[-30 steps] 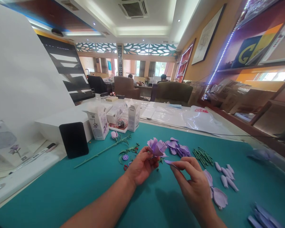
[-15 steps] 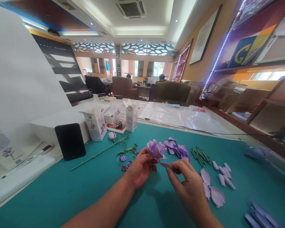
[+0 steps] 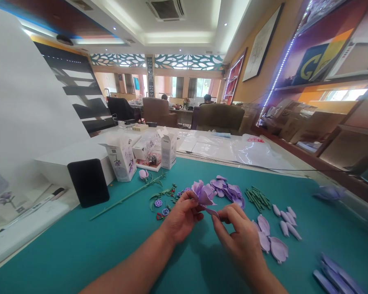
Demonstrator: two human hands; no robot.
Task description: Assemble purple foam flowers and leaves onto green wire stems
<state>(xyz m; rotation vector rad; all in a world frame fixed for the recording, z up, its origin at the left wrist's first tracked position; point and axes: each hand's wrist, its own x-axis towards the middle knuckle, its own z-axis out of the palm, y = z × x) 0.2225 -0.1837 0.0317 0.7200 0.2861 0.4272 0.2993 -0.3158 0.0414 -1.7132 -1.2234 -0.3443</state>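
Near the middle of the green mat, my left hand (image 3: 184,214) is closed on the base of a purple flower (image 3: 204,192) with spread petals. To its right, my right hand (image 3: 237,228) pinches a loose purple petal (image 3: 212,212) by one end, and the petal's other end is at the underside of the flower. Whether the two are joined is hidden by the fingers. Behind the flower lies a pile of purple petals (image 3: 230,192). Pale, cupped petals (image 3: 279,249) rest right of my right hand.
Green sticks (image 3: 257,198) and pale pods (image 3: 284,217) lie on the right, long purple pieces (image 3: 334,273) at the lower right. Small green, red and purple parts (image 3: 158,203), a stemmed bud (image 3: 143,174), a black tablet-like object (image 3: 88,182) and white boxes (image 3: 168,151) are on the left.
The whole view has shifted slightly. My right hand and the pinched petal have moved a little closer to the flower, which has tilted slightly. Both hands keep their hold.
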